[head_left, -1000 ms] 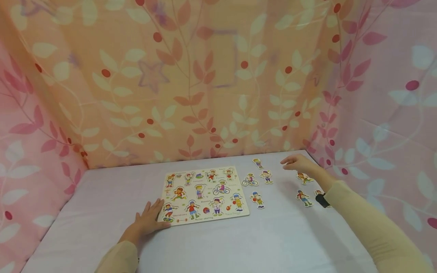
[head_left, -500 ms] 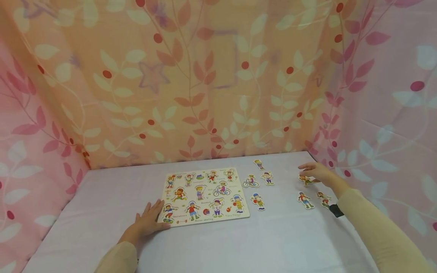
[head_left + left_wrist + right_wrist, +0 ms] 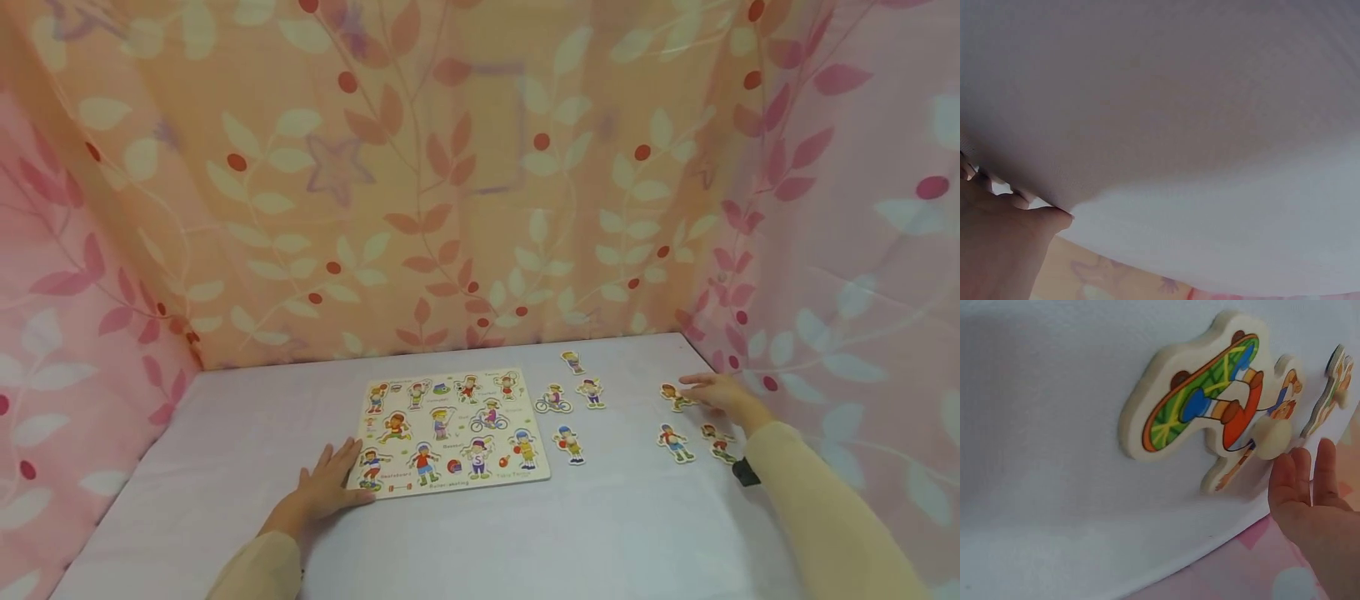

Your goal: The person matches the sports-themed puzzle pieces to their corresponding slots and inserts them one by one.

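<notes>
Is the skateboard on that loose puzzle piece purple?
No, the right wrist view shows the skateboard on the loose puzzle piece is mostly green with yellow lines.

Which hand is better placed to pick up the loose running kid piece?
Probably the right hand: it's right beside the running kid piece and appears to hold nothing. The left hand rests at the puzzle board's left edge, across the board from that piece.
</notes>
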The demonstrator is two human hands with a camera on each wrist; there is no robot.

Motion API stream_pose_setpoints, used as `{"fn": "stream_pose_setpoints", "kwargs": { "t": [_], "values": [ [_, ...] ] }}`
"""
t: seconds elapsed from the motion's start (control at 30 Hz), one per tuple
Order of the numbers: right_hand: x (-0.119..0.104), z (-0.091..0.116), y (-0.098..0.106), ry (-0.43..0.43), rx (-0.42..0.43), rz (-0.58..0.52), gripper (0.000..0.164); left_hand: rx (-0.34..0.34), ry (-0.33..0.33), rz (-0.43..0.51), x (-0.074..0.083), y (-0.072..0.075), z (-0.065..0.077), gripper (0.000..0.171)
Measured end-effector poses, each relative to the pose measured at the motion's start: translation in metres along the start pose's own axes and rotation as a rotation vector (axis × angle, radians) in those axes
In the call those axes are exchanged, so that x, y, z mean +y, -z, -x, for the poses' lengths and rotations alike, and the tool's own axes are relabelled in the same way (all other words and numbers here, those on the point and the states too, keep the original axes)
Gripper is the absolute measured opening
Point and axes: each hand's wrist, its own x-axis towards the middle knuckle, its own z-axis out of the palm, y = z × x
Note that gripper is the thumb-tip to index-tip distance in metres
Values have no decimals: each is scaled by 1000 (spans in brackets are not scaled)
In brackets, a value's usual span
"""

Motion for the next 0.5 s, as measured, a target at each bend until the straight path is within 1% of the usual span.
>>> {"fn": "stream_pose_setpoints", "kwargs": {
  "t": [0.1,0.2,0.27,0.33,0.4,0.5],
  "values": [
    [7,-4,4,-32,1,-13,74,1,-1,7,0,0,0,109],
    [11,-5,7,-76,-18,-78,78,4,-5,18,1,-1,1,108],
    [12,-4,9,-114,-38,-131,78,4,-9,20,2,-1,1,108],
    [12,-3,10,-138,-52,-161,78,7,-12,22,2,-2,2,108],
    [12,-1,10,-150,-54,-164,75,7,-12,21,3,-2,3,108],
    [11,-1,9,-174,-32,-144,71,11,-15,21,4,-1,3,108]
  ]
}}
